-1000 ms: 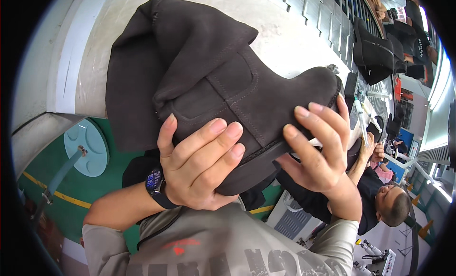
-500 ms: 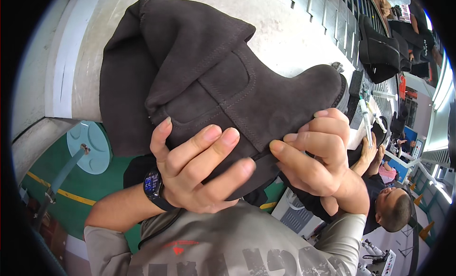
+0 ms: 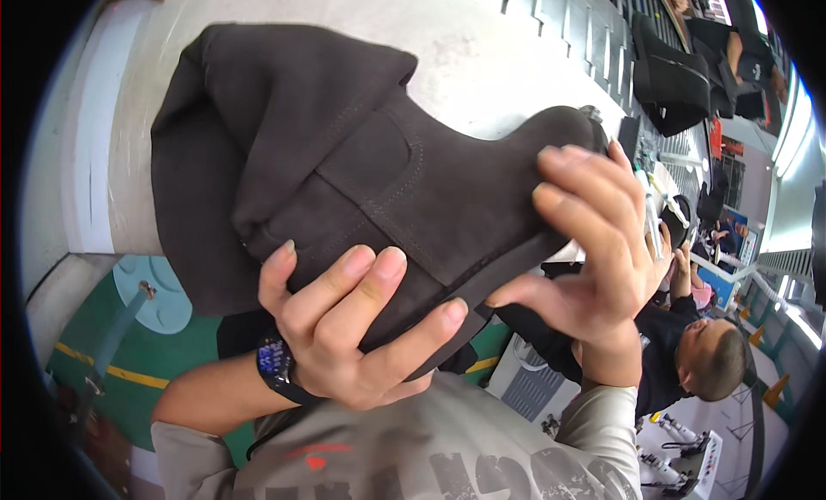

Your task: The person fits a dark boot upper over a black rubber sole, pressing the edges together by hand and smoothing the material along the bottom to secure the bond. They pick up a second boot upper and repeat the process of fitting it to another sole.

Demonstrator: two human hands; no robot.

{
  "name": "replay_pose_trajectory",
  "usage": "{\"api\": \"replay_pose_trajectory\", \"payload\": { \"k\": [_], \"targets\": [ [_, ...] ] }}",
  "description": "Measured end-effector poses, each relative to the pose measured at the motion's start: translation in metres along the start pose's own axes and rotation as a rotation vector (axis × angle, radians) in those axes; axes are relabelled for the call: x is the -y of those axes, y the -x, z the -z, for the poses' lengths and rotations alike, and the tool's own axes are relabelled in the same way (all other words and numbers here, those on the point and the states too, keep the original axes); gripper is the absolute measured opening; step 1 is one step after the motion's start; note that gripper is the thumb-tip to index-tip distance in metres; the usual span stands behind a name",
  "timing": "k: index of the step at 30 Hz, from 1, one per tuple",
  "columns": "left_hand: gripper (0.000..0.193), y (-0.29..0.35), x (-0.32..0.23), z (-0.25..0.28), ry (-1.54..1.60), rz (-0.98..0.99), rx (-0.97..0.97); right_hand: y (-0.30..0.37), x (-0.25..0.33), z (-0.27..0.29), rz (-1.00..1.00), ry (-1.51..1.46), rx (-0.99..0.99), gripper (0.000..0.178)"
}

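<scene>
While the left hand grips the dark boot at its heel end, the right hand clasps the toe end, fingers on upper, thumb by sole. Boot is held over the pale worktop, shaft leftward. Wristwatch display lit, digits blurred; grey shirt bears big dark lettering, small red print.
</scene>
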State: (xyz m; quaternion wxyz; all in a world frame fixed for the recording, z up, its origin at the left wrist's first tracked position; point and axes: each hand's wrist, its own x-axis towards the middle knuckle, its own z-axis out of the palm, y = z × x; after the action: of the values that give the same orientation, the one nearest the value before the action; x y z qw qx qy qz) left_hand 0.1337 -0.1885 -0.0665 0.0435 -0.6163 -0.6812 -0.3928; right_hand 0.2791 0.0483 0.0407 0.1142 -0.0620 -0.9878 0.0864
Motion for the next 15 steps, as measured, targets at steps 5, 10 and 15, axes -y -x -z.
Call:
{"api": "replay_pose_trajectory", "payload": {
  "k": [5,10,15],
  "targets": [
    [0.072,-0.016,-0.014,0.006,0.087,0.061,0.07,0.042,-0.002,-0.037,-0.163,-0.061,-0.404,0.099],
    [0.092,-0.089,0.019,0.02,0.226,-0.076,0.155,0.024,0.023,-0.007,-0.075,0.082,-0.098,0.057],
    [0.109,-0.122,0.024,0.002,0.171,-0.101,0.385,0.02,0.008,-0.018,0.114,0.04,-0.101,0.041]
  ]
}}
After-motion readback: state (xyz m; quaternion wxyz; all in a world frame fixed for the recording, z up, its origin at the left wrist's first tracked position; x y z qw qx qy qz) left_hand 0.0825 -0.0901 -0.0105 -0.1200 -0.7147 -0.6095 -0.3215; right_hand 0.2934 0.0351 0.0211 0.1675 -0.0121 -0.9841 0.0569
